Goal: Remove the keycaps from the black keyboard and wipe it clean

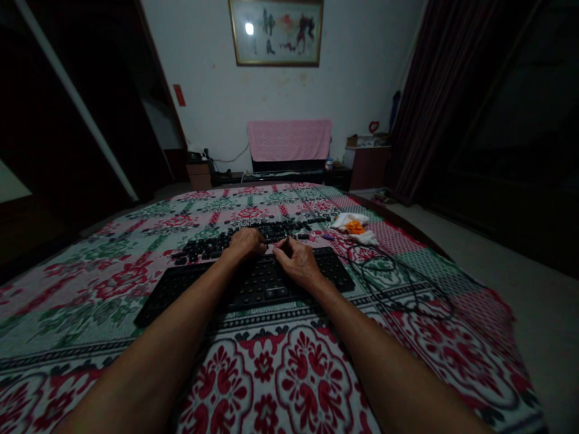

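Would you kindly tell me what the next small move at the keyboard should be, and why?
Probably lower the right hand to the keyboard just under it. Its fingertips are drawn together above the far edge, perhaps on something small, too dark to tell, while the left hand rests on the loose keys lying on the blanket beyond.

a bedspread (280, 374) with red flowers and green patches covers the bed. on its right part lies a white cloth (344, 219) with an orange thing (355, 228) on it. a framed picture (275, 31) hangs on the far wall, and under it a pink towel (289, 138) covers a dark screen. a dark curtain (420, 102) hangs at the right.
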Demonstrator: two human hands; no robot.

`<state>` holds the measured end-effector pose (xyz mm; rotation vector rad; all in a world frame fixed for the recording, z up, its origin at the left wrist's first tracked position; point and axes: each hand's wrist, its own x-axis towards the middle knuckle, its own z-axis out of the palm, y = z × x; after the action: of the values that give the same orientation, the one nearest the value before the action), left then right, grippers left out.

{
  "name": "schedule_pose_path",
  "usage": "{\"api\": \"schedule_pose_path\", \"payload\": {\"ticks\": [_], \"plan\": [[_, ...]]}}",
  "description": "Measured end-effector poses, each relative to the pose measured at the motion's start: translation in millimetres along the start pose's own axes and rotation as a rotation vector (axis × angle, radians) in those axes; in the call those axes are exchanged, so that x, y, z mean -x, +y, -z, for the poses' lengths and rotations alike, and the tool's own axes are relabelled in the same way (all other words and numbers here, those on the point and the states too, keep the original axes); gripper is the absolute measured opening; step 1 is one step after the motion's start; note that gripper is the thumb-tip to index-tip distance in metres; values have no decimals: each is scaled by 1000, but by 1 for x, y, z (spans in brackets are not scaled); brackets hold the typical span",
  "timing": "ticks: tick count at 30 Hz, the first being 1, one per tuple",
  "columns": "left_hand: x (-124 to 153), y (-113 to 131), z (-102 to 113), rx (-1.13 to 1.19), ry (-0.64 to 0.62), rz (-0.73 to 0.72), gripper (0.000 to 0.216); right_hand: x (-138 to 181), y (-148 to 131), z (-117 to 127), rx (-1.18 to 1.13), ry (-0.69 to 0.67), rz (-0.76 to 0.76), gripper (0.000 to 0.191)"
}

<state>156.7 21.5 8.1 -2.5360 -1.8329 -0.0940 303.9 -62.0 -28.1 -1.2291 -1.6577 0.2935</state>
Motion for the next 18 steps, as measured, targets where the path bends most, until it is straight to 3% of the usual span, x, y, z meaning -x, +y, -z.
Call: {"api": "schedule_pose_path", "payload": {"ticks": [9, 13, 18], "plan": [[5, 3, 6, -38, -20, 6, 29, 0, 0, 0, 8, -13, 1, 16], [13, -3, 11, -7, 41, -9, 28, 0, -1, 1, -5, -12, 1, 17], [34, -10, 13, 79, -11, -164, 30, 0, -2, 2, -6, -16, 4, 20]]}}
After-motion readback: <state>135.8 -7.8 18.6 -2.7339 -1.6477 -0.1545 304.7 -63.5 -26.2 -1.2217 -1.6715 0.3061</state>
